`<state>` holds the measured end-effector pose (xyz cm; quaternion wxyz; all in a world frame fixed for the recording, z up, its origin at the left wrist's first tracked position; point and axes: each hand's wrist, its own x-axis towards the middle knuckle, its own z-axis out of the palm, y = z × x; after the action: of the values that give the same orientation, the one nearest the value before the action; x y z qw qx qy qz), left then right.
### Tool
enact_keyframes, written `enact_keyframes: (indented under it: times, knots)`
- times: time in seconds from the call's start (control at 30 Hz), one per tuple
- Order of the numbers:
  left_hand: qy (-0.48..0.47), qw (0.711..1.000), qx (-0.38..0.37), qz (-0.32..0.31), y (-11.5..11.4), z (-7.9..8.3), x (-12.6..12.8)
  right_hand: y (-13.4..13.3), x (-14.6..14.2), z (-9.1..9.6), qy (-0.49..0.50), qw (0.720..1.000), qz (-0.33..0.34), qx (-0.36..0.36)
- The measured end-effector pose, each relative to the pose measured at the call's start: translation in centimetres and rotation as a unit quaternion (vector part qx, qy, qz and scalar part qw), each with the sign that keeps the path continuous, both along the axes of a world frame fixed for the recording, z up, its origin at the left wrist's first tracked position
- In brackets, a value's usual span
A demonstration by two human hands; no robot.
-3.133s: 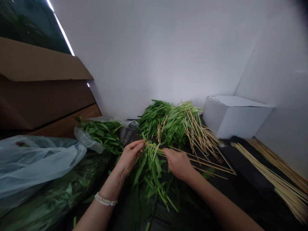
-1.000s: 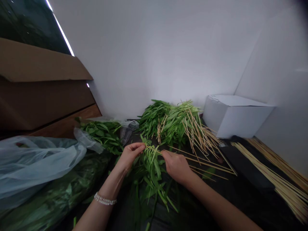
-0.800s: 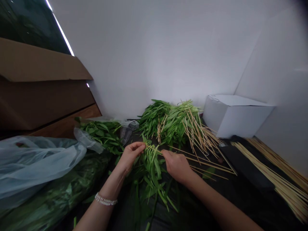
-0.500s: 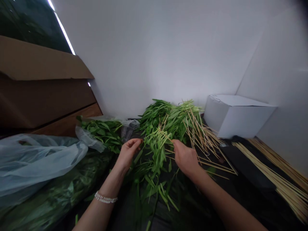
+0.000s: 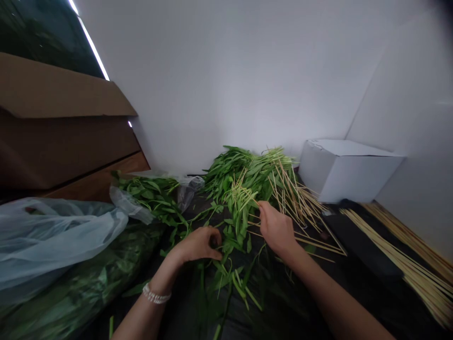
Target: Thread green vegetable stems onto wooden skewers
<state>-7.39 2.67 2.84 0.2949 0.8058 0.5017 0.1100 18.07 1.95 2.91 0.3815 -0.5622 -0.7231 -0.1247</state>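
Observation:
My right hand (image 5: 278,230) is closed on the end of a thin wooden skewer (image 5: 259,203). Green leafy stems (image 5: 239,200) are gathered on that skewer, folded over, their leaves hanging down. To the left and lower, my left hand (image 5: 201,244) has its thumb and fingers apart in a curve beside the loose leaves (image 5: 221,274); nothing shows between them. Behind both hands lies a heap of leafy greens (image 5: 230,167) with pale stems, and bare skewers (image 5: 300,203) stick out of its right side.
On the left are a clear plastic bag (image 5: 53,236) over greens, and a cardboard box (image 5: 63,94). More stems (image 5: 148,193) lie in another open bag. To the right stand a white box (image 5: 354,174), a black block (image 5: 364,245) and bundled sticks (image 5: 421,278). A white wall closes the back.
My left hand has moved down and its fingers have spread from a pinch. My right hand has shifted slightly right with the skewer of greens.

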Motion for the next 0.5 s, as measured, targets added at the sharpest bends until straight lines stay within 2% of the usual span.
enact_keyframes:
  times: [0.1, 0.23, 0.33, 0.5]
  knots:
    - [0.054, 0.996, 0.062, 0.027, 0.3, -0.1, -0.4, 0.0, -0.1, -0.1, 0.0, 1.0, 0.002, -0.002]
    - [0.021, 0.98, 0.157, 0.123, 1.3, -0.1, -1.4, 0.0, -0.2, -0.1, 0.001, 1.0, 0.006, -0.004]
    - [-0.013, 0.965, 0.183, 0.187, 1.9, 0.0, -2.0, -0.1, -0.3, 0.0, 0.003, 1.0, 0.013, -0.008]
    - [0.004, 0.938, 0.243, 0.246, 1.7, 0.3, -2.1, -0.3, -0.3, 0.1, 0.0, 1.0, 0.02, -0.016]
